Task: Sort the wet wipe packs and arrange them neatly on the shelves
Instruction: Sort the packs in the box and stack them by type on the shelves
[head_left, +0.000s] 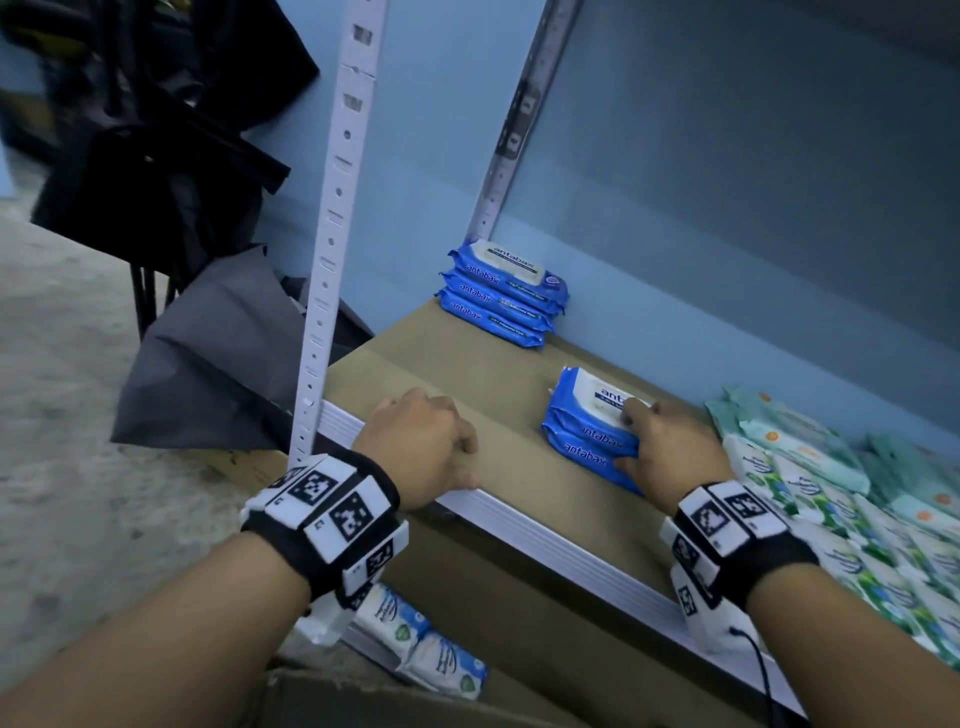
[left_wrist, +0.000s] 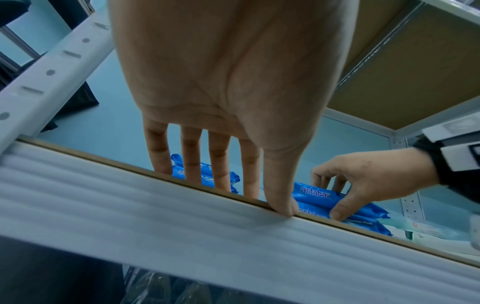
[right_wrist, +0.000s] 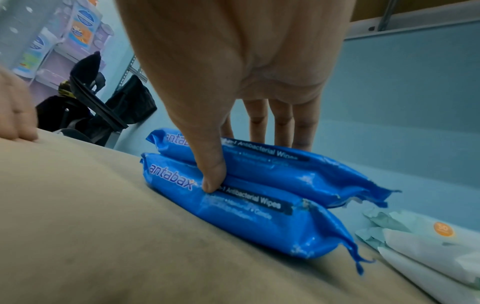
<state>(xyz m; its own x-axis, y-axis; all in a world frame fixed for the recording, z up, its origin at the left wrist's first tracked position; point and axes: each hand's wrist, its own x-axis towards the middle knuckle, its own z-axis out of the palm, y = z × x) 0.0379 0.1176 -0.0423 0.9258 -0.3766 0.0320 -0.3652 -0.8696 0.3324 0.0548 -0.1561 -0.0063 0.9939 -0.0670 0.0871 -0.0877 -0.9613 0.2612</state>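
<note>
Wrist bands with black-and-white markers are sitting closest to the head camera, and beyond them both hands are working at the shelf board (head_left: 467, 374). Fingers of the left hand (head_left: 421, 447) are lying straight on the board near its front lip at about 7 o'clock in the head view, thumb pressing the white front rail (left_wrist: 130, 205), holding nothing and apparently bracing. At about 4 o'clock from it, the right hand (head_left: 670, 452) is gripping a pair of blue Antabax wipe packs (head_left: 592, 421), stacked one on the other: its thumb is digging into the near side of the pair while the other fingers are reaching over the top to the far side, as the right wrist view shows. That pair is resting on the board, long axis running roughly from 11 to 5 o'clock. A neat stack of three blue Antabax packs (head_left: 501, 293) is standing in the back left corner against the blue wall, well apart from the held pair at roughly 11 o'clock. So the pair likely needs carrying up and left, turned to match that stack's axis, and the right hand is the nearer one. Green-and-white wipe packs (head_left: 810, 467) are lying heaped just beside the pair at 3 o'clock.
</note>
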